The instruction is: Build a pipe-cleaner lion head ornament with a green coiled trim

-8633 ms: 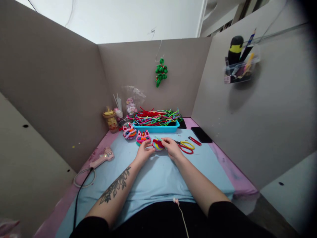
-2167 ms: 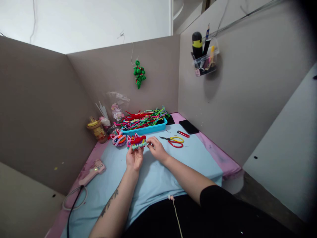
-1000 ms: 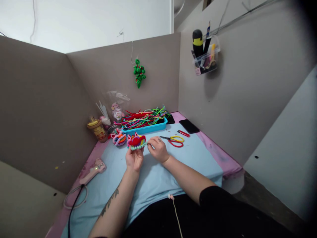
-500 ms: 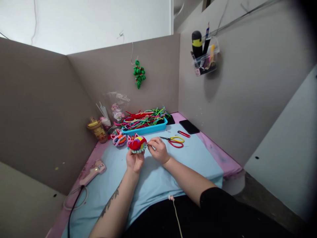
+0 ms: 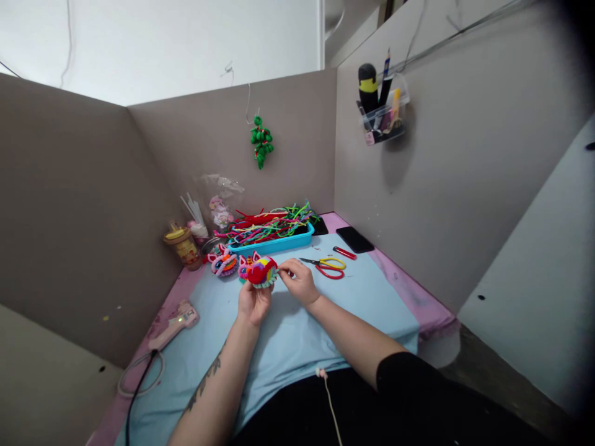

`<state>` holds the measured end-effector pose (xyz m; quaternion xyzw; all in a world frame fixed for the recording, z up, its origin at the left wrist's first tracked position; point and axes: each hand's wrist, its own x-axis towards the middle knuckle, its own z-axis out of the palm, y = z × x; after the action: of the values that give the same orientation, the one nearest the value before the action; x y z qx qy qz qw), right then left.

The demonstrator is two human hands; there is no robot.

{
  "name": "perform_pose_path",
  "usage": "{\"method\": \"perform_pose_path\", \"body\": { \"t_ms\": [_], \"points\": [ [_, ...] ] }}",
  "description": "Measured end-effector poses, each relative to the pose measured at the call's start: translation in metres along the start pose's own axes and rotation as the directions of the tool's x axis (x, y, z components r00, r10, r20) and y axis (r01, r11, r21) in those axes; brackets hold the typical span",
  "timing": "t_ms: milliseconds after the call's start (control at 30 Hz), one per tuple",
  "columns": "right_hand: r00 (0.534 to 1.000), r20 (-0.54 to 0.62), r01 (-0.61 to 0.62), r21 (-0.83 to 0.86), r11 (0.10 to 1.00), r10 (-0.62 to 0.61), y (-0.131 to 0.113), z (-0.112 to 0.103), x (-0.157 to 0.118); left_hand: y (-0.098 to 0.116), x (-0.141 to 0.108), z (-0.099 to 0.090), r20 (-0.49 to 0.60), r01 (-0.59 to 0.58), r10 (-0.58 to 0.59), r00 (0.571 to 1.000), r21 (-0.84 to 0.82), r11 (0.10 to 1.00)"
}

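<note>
My left hand is closed around the underside of a colourful pipe-cleaner figure, holding it above the blue cloth. Red, yellow and purple cover its body, pale green trims its lower edge, and pointed pink ears stand at its left end. At its right end, the fingertips of my right hand are pinched together; what lies between them is too small to make out. A similar pipe-cleaner figure rests just left of it. Right of my right hand lie scissors with yellow and red handles, blades parted.
Behind my hands stands a blue tray heaped with pipe cleaners. A pink glue gun with its cable lies at left, near a lidded cup. A red cutter and a black phone lie at right. Grey partitions surround the table.
The held figure has turned slightly, so more of its yellow patch faces me. My right hand remains pinched at its right end. The view has shifted very slightly.
</note>
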<state>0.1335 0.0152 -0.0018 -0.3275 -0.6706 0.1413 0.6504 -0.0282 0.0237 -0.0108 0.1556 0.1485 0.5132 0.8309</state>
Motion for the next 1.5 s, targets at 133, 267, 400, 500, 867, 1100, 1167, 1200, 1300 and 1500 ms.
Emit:
{"method": "perform_pose_path", "body": {
  "t_ms": [133, 267, 400, 500, 867, 1100, 1167, 1200, 1300, 1500],
  "points": [
    [0.958, 0.053, -0.286, 0.21, 0.935, 0.281, 0.005, 0.007, 0.0, 0.0, 0.001, 0.001, -0.026, -0.048, 0.048, 0.999, -0.014, 0.999],
    [0.865, 0.175, -0.498, 0.419, 0.76, 0.47, 0.01, 0.013, -0.001, -0.001, 0.001, 0.005, -0.077, -0.125, 0.124, 0.989, -0.002, 0.992],
    [0.785, 0.252, -0.6, 0.538, 0.592, 0.566, 0.01, 0.016, -0.001, -0.001, 0.001, 0.008, -0.12, -0.208, 0.21, 0.97, 0.03, 0.978],
    [0.711, 0.309, -0.666, 0.583, 0.465, 0.631, 0.008, 0.015, 0.0, -0.002, 0.002, 0.008, -0.145, -0.231, 0.236, 0.961, 0.048, 0.972],
    [0.605, 0.463, -0.702, 0.694, 0.16, 0.647, 0.007, 0.017, -0.001, -0.002, 0.004, 0.003, -0.105, -0.132, 0.136, 0.985, 0.039, 0.99],
    [0.618, 0.451, -0.672, 0.728, 0.135, 0.644, 0.009, 0.021, -0.004, 0.001, 0.005, -0.007, -0.015, -0.05, 0.051, 0.999, 0.074, 0.996],
    [0.613, 0.453, -0.672, 0.729, 0.128, 0.647, 0.008, 0.02, -0.003, 0.001, 0.005, -0.007, -0.004, -0.056, 0.056, 0.998, 0.08, 0.995],
    [0.609, 0.452, -0.673, 0.73, 0.123, 0.652, 0.008, 0.02, -0.003, 0.001, 0.005, -0.007, 0.0, -0.054, 0.054, 0.999, 0.08, 0.995],
    [0.593, 0.447, -0.669, 0.736, 0.102, 0.67, 0.008, 0.019, -0.001, 0.0, 0.004, -0.004, 0.014, -0.066, 0.065, 0.998, 0.078, 0.995],
    [0.554, 0.398, -0.643, 0.762, 0.073, 0.731, 0.014, 0.021, 0.002, -0.005, 0.007, -0.002, 0.026, -0.161, 0.159, 0.987, 0.085, 0.983]
  ]
}}
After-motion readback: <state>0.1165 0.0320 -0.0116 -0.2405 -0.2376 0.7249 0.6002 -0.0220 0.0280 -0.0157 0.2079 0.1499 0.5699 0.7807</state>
